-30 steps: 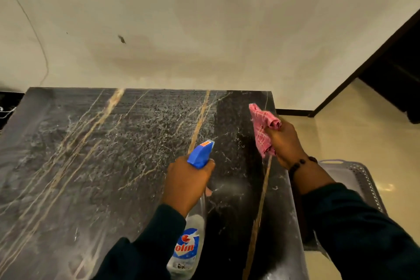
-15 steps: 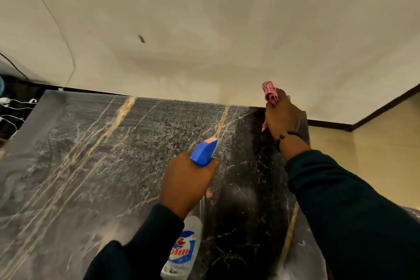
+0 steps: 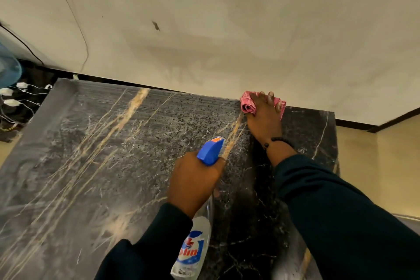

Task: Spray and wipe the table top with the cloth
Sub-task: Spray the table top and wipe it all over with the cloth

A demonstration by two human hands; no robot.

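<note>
Dark marble table (image 3: 113, 166) is speckled with what looks like spray. At its far edge my right hand (image 3: 264, 120) presses the pink cloth (image 3: 246, 103), fingers (image 3: 270, 98) spread flat; my left hand (image 3: 193, 179) curls round the spray bottle (image 3: 193, 250). I would keep even pressure and overlapping strokes.

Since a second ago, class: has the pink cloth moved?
Yes. The right hand took the pink cloth forward to the far edge of the table.

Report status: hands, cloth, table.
Left hand grips spray bottle above table top. Right hand presses pink cloth at far edge. No obstacle seen near cloth.
</note>
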